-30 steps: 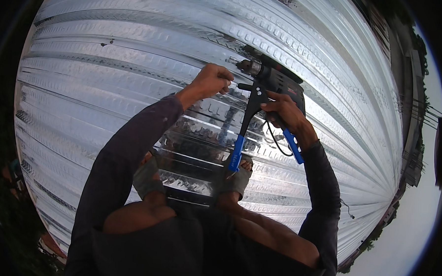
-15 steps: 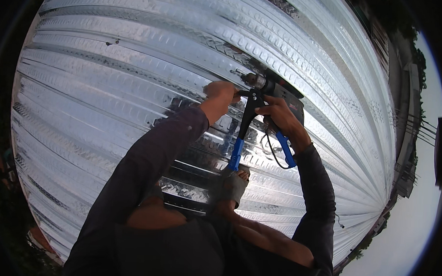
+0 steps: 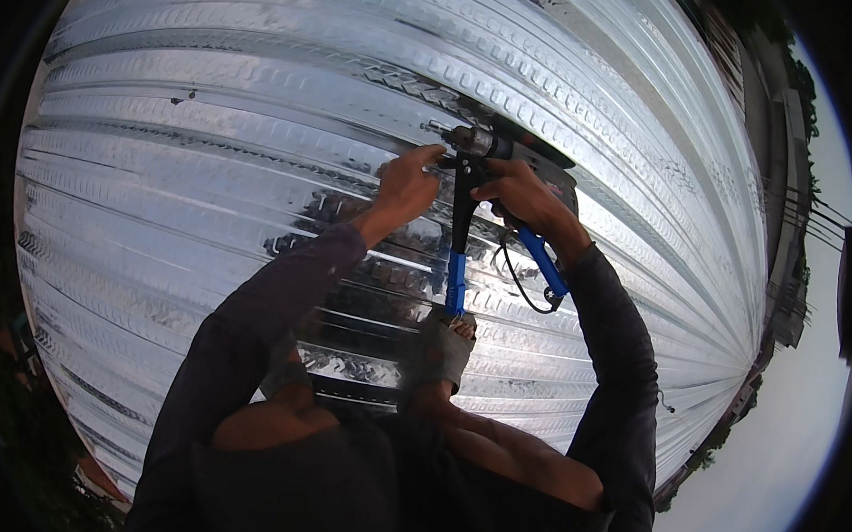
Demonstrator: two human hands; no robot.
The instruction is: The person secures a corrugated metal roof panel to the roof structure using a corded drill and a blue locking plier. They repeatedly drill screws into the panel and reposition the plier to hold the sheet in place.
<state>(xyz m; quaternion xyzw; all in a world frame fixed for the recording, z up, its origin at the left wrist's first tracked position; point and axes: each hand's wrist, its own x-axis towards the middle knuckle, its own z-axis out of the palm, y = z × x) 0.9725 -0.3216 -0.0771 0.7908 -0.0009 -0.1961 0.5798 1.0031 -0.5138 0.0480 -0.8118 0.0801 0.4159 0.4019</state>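
Note:
A hand riveter (image 3: pixel 464 207) with a black body and long blue-gripped handles is held up in front of me, its handles spread apart. My right hand (image 3: pixel 527 198) is closed round the upper part of it, near the head. Close by the riveter's nose, the fingers of my left hand (image 3: pixel 410 184) are pinched together. Whatever sits between those fingertips is too small to make out. Just beyond both hands a power drill (image 3: pixel 474 142) lies on the metal sheet, with its chuck and bit pointing left; my right hand and the riveter partly cover it.
Shiny ribbed metal roofing (image 3: pixel 211 185) spreads all round me. My foot (image 3: pixel 451 348) stands on it below the riveter. A dark cable (image 3: pixel 513 281) loops near the right-hand handle. Small dark bits (image 3: pixel 178 100) lie at the left. Beyond the right roof edge are a concrete structure (image 3: pixel 792 206) and sky.
Both hands and the riveter have shifted slightly left in the picture, and the riveter stands more upright. My left fingers have drawn slightly away from its nose. The view itself has moved a little.

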